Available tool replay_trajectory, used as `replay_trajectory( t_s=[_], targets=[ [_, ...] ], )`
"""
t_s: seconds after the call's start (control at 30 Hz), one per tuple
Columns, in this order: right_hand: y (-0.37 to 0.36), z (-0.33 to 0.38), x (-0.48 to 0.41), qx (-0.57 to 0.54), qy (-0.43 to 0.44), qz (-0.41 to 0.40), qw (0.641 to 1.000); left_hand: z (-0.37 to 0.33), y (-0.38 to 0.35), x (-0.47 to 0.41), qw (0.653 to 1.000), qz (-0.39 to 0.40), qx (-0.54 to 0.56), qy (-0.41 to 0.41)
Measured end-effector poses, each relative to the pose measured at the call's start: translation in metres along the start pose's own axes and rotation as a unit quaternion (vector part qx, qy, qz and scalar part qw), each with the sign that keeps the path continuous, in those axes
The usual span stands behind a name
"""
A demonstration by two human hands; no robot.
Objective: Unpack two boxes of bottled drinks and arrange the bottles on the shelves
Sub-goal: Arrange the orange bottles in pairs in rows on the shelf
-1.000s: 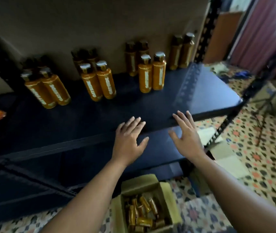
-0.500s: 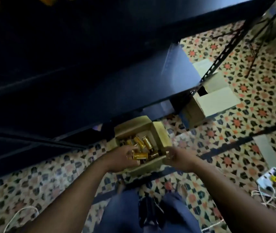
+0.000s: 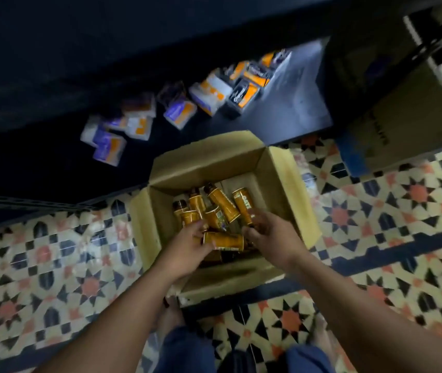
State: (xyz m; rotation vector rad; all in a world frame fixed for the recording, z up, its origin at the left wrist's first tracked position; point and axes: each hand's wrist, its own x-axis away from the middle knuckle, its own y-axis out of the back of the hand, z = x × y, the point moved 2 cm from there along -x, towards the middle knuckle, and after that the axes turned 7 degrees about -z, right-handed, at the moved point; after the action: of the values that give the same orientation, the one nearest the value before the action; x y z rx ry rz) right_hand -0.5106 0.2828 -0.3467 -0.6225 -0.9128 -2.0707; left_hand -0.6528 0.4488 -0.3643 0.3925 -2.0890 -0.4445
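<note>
An open cardboard box stands on the tiled floor below me, with several orange bottles with dark caps piled loosely inside. One orange bottle lies crosswise at the near side. My left hand is inside the box, its fingers closed around the left end of that bottle. My right hand is beside it, fingers curled over the lower end of a leaning orange bottle. The shelf bottles are out of view.
The dark bottom shelf behind the box holds several white, purple and orange packets. A second, larger cardboard box stands at the right by a shelf post. My knees are close to the box's near wall.
My view has dropped from the shelf of bottles to the floor box. Both hands left the shelf edge, went down into the box and closed on bottles.
</note>
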Motion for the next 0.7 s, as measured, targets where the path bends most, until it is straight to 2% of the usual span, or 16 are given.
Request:
replay_trajectory(
  t_s=[0.2, 0.37, 0.57, 0.7],
  targets=[
    [-0.055, -0.061, -0.125, -0.108, -0.060, -0.107, 0.987, 0.028, -0.031, -0.131, 0.991, -0.122, 0.036, -0.046],
    [-0.068, -0.112, -0.184, -0.061, -0.133, -0.057, 0.988, 0.021, -0.061, -0.208, 0.984, -0.171, -0.013, -0.046],
    [-0.083, -0.132, -0.194, -0.045, -0.118, -0.054, 0.991, 0.019, -0.086, -0.219, 0.975, -0.221, -0.023, -0.009],
    [-0.079, -0.124, -0.192, -0.105, -0.089, -0.083, 0.987, 0.027, -0.095, -0.220, 0.968, -0.244, 0.049, -0.029]
  ],
)
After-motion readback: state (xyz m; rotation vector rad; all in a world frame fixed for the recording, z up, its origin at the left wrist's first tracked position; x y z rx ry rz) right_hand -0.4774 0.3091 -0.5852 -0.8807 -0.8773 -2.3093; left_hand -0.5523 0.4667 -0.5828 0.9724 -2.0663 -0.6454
